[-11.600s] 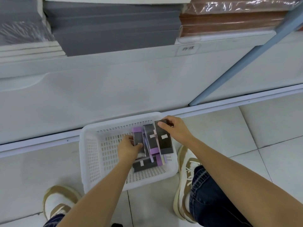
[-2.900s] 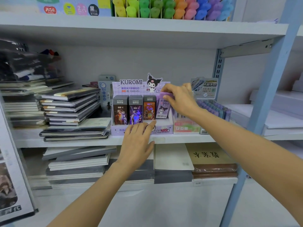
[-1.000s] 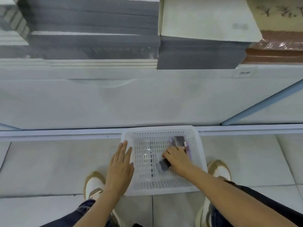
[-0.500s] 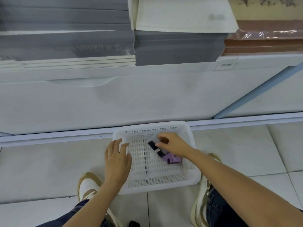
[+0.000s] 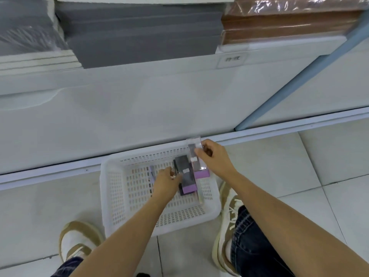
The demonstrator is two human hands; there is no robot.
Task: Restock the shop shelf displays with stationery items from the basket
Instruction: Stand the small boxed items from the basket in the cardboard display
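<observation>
A white perforated basket (image 5: 117, 194) sits on the floor against the base of the shelf unit. My right hand (image 5: 214, 158) pinches a slim clear-cased stationery pack (image 5: 194, 154) with a purple end, lifted over the basket's far right corner. My left hand (image 5: 165, 181) reaches into the basket and grips a second dark pack with a purple end (image 5: 186, 176). Another thin purple item (image 5: 152, 173) lies in the basket, partly hidden by my left hand.
Stacks of grey sheets (image 5: 143, 31) and wrapped brown packs (image 5: 285, 21) fill the lowest shelf above. A blue upright post (image 5: 295, 80) slants down at the right. My two shoes (image 5: 78, 238) stand on the tiled floor beside the basket.
My left hand has gone from the basket's left rim into the basket and taken a pack. My right hand has lifted its pack up toward the basket's far right corner.
</observation>
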